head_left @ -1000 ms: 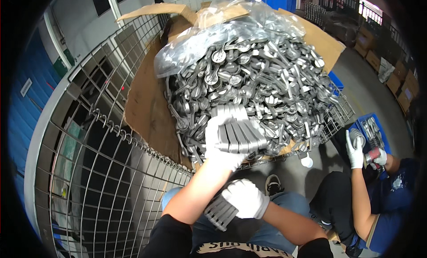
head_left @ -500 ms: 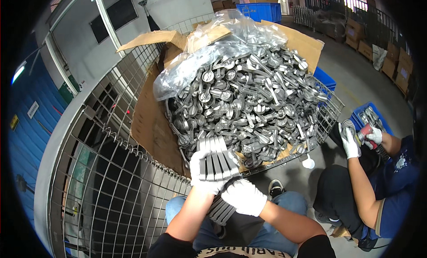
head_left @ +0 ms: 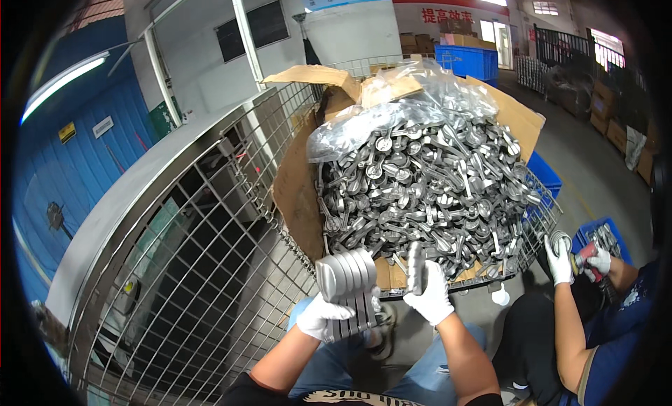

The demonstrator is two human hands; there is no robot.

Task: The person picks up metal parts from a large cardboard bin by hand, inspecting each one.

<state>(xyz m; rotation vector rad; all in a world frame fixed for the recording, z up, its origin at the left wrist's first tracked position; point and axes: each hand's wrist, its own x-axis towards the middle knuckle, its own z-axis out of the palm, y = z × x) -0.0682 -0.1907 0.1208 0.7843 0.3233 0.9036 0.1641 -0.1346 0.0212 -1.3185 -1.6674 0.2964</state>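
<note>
My left hand, in a white glove, is closed round a stack of grey cast-metal handles. Their broad rounded ends line up at the top, and the narrow arms point down towards my lap. Apart from it on the right, my gloved right hand grips a second, slimmer-looking stack of metal handles, seen edge-on and upright. Just beyond both hands, a large heap of similar loose handles fills a cardboard-lined wire cage.
Wire mesh of the cage runs along my left. Clear plastic sheeting and cardboard flaps lie over the far side. At right, a co-worker's gloved hands hold a metal part and a red tool beside a blue crate.
My hands have moved apart, each now with its own stack. The left stack's rounded ends now show at the top. My view has tilted up and swung left.
</note>
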